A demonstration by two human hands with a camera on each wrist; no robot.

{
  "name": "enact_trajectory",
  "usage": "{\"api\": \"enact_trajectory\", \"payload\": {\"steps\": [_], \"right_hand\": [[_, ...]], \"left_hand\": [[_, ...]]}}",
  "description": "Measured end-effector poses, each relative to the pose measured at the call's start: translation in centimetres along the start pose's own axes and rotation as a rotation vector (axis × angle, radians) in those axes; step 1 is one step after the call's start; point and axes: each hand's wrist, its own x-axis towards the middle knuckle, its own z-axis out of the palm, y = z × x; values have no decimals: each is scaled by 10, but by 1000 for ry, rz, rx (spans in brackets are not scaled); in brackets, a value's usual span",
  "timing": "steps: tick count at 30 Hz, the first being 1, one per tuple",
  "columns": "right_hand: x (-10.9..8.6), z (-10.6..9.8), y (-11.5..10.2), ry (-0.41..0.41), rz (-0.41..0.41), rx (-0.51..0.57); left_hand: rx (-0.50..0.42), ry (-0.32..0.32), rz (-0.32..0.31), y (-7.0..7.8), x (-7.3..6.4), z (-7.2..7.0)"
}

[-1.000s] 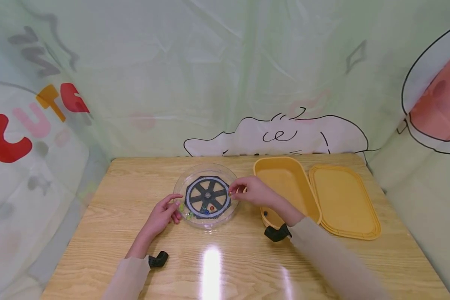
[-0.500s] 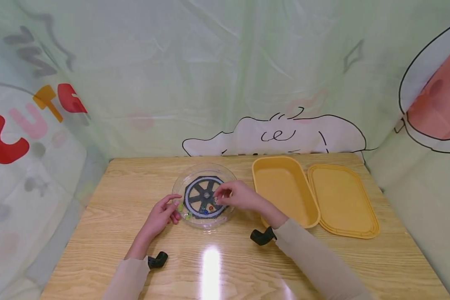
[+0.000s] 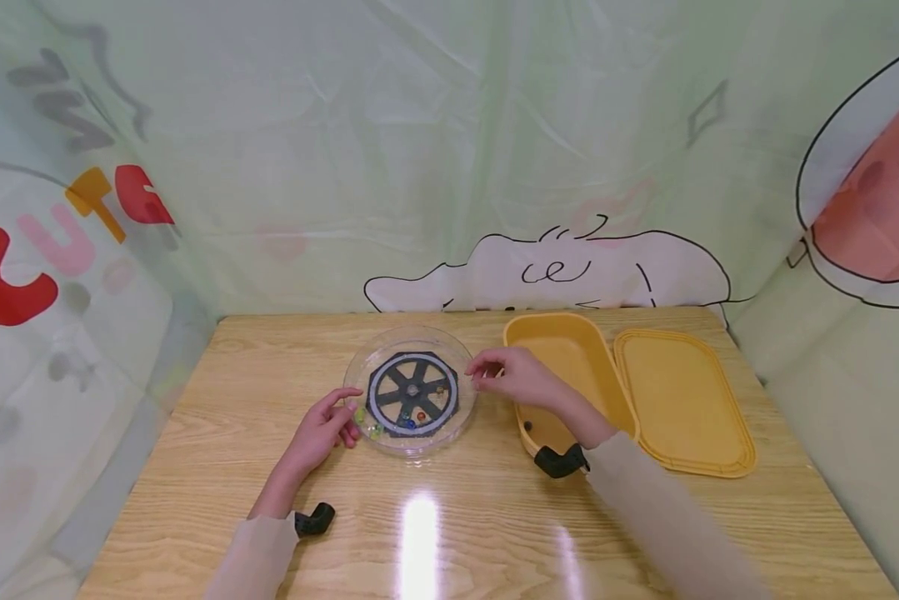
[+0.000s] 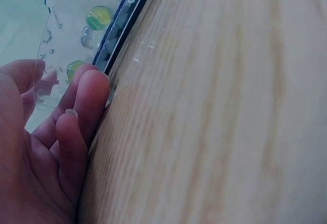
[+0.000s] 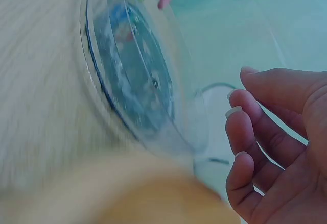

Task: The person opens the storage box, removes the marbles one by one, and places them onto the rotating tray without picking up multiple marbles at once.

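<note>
A clear round dish [image 3: 400, 335] with a dark spoked wheel pattern [image 3: 413, 390] stands on the table. My left hand [image 3: 325, 429] holds its left rim, near a yellow-green marble [image 3: 360, 414]. Several other marbles lie in the dish, among them a blue marble [image 3: 410, 425], a red marble [image 3: 422, 417] and an amber marble [image 3: 440, 390]. Just off the right rim, between dish and yellow tub [image 3: 511, 332], hovers my right hand [image 3: 520, 379]. In the right wrist view its fingers bend loosely, with nothing between thumb and fingertips. One dark marble [image 3: 528, 426] sits in the tub's near corner.
The yellow lid [image 3: 685, 400] lies flat against the tub's right side. A printed curtain [image 3: 419, 167] hangs behind the wooden table [image 3: 359, 533] and along both its sides.
My right hand moved left over the dish, released the amber marble onto the wheel pattern, then drew back right toward the tub. My left hand stays at the rim.
</note>
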Motion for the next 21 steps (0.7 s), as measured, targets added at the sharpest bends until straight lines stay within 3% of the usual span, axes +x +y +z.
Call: {"api": "enact_trajectory", "payload": {"steps": [11,15,21], "right_hand": [[-24,-40,32,54,1,-78],[-27,-51,41,-56,10,-61],[-26,-58,50,-344,31,-25]], "left_hand": [[-11,-1,-17,1,2,1],[-8,-4,-29,7,0,1],[-12,-17,-14,30,-11,1]]}}
